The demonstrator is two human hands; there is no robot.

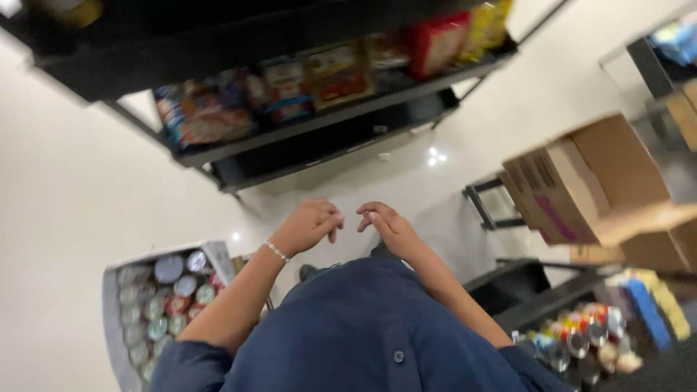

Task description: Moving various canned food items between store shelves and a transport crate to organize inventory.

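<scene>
here left hand point(311, 225) hovers above can tray point(116, 290).

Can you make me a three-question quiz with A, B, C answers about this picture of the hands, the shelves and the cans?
1. Where is the open box of cans nearest the left hand?
A. On the top shelf
B. On the floor at the person's left side
C. On the cardboard box

2. What colour is the person's shirt?
A. Dark blue
B. Red
C. White

3. What are the two hands doing?
A. Each grips a can
B. They carry a box
C. They are empty, held close together

Answers:
1 B: the box of cans sits low on the pale floor, beside the left arm.
2 A: the buttoned shirt is dark blue.
3 C: the left hand and right hand curl loosely in front of the body, with nothing in them, below the black shelf of packets.
</scene>
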